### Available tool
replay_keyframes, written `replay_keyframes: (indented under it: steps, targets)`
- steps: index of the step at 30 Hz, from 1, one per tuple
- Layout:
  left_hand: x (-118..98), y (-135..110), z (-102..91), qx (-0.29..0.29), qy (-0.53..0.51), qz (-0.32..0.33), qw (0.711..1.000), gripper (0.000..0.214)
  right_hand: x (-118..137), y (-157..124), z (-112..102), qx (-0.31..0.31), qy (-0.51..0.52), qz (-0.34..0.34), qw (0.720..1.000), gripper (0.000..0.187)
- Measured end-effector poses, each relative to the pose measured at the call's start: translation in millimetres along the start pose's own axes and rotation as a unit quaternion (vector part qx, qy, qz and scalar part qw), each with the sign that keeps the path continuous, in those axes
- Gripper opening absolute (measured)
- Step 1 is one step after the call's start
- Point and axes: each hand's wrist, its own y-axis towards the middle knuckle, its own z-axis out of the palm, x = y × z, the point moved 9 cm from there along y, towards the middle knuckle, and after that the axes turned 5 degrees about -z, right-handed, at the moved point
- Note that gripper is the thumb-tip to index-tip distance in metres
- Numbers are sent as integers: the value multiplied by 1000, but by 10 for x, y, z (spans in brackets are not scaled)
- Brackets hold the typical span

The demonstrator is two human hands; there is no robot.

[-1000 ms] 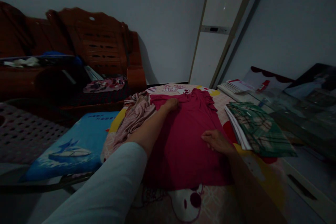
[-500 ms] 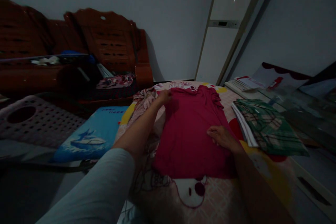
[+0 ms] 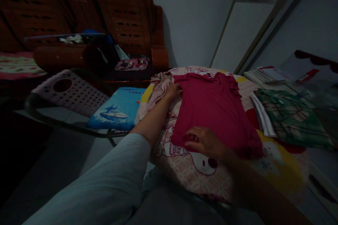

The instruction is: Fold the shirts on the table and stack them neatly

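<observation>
A dark red shirt [image 3: 213,107] lies flat on a pink patterned cloth [image 3: 190,175] that covers the table. My left hand [image 3: 173,91] reaches far out and pinches the shirt's upper left corner near the shoulder. My right hand [image 3: 203,142] rests on the shirt's lower hem with its fingers curled onto the fabric. A crumpled beige garment [image 3: 158,89] lies just left of the shirt, beside my left hand.
A folded green plaid stack [image 3: 287,121] sits right of the shirt, with papers [image 3: 264,74] beyond it. A blue cushion [image 3: 118,110] and a pink perforated stool [image 3: 71,91] stand to the left. A dark wooden sofa [image 3: 105,24] lines the back wall.
My right hand has slid from the shirt's right middle down to its lower hem. The left hand stays at the upper left corner. The camera has dipped and turned left.
</observation>
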Motion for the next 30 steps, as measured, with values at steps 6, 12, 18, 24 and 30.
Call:
replay_keyframes:
  steps: [6, 12, 18, 24, 30]
  targets:
    - [21, -11, 5, -9, -7, -6, 1000, 29, 291, 111, 292, -24, -88, -57, 994, 21]
    - [15, -13, -18, -14, -15, -9, 1000, 31, -415, 80, 57, -175, 284, 127, 934, 26]
    - [23, -24, -27, -5, -18, -19, 1000, 33, -588, -32, 118, -180, 370, 181, 893, 35]
    - [18, -54, -58, -15, -15, -28, 999, 32, -360, 46, 49, -184, 163, 164, 955, 24]
    - [8, -84, -113, -25, -26, -34, 999, 30, 135, 137, 98, -135, 96, 5, 986, 11]
